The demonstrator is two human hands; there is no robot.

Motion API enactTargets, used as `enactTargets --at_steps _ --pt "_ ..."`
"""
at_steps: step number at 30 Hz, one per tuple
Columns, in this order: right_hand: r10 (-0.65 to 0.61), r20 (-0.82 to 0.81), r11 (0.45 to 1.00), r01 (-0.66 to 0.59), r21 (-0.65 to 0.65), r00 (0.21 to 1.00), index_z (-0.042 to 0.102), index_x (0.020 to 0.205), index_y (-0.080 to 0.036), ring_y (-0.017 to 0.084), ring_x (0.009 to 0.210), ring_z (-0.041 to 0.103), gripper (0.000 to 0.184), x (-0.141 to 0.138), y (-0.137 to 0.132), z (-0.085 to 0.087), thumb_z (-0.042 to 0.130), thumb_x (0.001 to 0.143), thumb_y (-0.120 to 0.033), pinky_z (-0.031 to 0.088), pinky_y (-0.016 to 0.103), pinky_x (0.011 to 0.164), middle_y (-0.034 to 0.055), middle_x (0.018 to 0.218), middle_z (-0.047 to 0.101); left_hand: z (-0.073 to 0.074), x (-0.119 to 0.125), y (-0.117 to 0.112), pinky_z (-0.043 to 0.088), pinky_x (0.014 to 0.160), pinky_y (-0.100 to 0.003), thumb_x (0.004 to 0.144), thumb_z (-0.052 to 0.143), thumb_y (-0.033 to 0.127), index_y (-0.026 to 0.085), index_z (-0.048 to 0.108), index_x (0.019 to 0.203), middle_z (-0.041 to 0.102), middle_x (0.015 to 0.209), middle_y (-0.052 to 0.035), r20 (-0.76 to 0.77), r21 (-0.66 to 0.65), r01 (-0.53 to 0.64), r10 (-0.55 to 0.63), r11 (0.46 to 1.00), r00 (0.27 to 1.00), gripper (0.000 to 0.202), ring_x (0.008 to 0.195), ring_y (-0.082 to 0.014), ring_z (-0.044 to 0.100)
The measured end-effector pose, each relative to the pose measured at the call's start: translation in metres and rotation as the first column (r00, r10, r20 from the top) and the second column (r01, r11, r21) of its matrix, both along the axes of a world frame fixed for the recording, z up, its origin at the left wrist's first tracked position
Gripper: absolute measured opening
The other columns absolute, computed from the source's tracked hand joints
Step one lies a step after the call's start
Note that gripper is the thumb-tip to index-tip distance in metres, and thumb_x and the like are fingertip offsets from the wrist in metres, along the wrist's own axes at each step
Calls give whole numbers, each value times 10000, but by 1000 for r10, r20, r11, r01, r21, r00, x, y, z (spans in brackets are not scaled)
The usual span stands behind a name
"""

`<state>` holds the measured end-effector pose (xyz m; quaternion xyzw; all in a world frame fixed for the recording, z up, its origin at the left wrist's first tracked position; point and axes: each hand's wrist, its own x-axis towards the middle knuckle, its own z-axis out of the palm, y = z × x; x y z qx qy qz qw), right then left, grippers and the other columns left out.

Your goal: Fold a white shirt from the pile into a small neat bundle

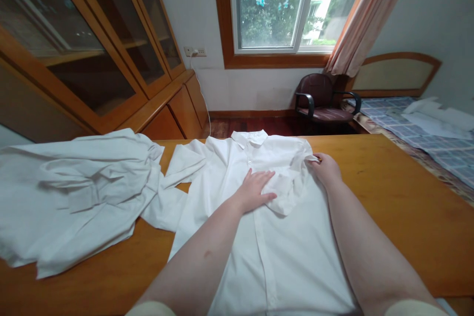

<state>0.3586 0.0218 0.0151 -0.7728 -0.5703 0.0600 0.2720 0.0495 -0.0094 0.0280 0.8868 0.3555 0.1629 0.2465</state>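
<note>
A white button-up shirt (274,252) lies front up on the wooden table (407,197), collar pointing away from me. My left hand (255,188) rests flat on its chest, fingers spread, pressing on a folded-in sleeve. My right hand (325,168) is closed in a pinch on the sleeve fabric near the shirt's right shoulder. The shirt's other sleeve stretches out to the left.
A second crumpled white garment (77,192) lies on the table's left part. Wooden glass-door cabinets (92,54) stand at the left. Beyond the table are a dark armchair (326,101), a window and a bed (425,128) at the right.
</note>
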Motion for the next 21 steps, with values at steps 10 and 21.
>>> enactTargets --at_steps 10,21 --pt "-145 -189 978 170 122 971 672 881 -179 212 778 588 246 4 -6 5 527 727 -307 421 300 682 68 843 684 -3 8 -5 271 1057 -411 771 563 560 215 343 1403 501 1304 -108 -135 14 -55 56 998 989 753 1230 -284 417" --pt "-32 -123 992 47 115 992 711 900 -152 249 888 590 328 7 2 -3 490 669 -223 447 348 777 102 937 669 1 10 -6 64 1126 -490 714 660 433 240 245 1431 524 1263 -75 -64 -106 -72 66 992 996 851 1244 -251 403"
